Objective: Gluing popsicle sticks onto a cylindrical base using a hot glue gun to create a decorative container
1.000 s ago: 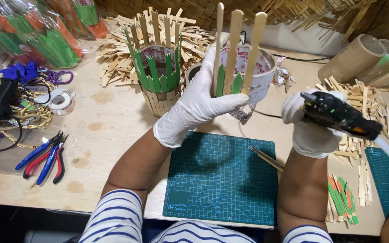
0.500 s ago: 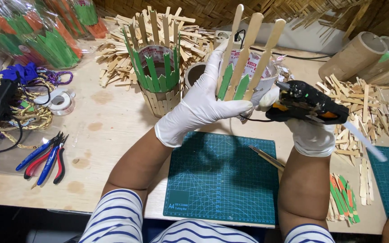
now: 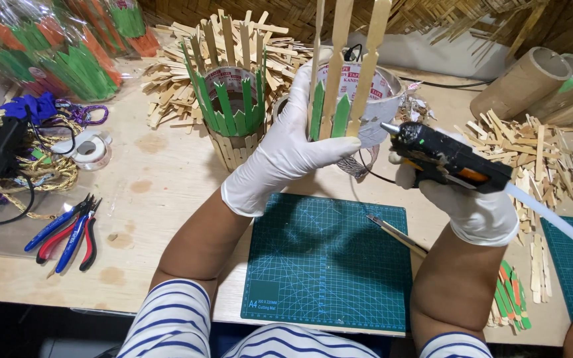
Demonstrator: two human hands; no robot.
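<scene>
Worked over pale plywood bench (image 3: 167, 199) with gridded green cutting mat (image 3: 329, 258), left hand (image 3: 286, 156) clasping stick-clad tape roll (image 3: 356, 99), right hand (image 3: 475, 205) gripping black glue gun (image 3: 445, 159).

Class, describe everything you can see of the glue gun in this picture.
The glue gun is black with an orange trigger part and a small green mark on its body. Its metal nozzle points left, toward the tape roll with upright sticks held by the left hand. A translucent white glue stick protrudes from its rear, slanting down right. The gloved right hand holds it above the table.
</scene>
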